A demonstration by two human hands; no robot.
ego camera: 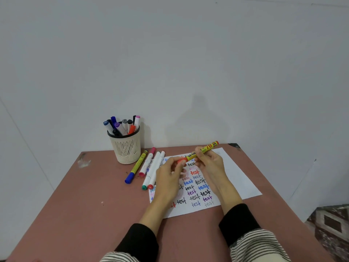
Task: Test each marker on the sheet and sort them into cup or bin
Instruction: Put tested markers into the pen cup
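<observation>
Marker [200, 151] level between both hands' grip

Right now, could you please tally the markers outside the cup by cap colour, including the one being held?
Blue cap: 1
Pink cap: 1
Green cap: 1
Red cap: 1
Orange cap, on the yellow marker held by left hand and right hand: 1
Total: 5

Matt paper, glossy plastic markers and a worn painted table.

The sheet [232, 173] is smooth white matt paper. The yellow marker [203, 150] has a glossy printed plastic barrel. The cup [127, 146] is cream plastic with a slotted, mesh-like wall. The table [90, 205] is matt pinkish-brown, chipped at its corners. The sleeves [139, 241] are soft black cloth.
</observation>
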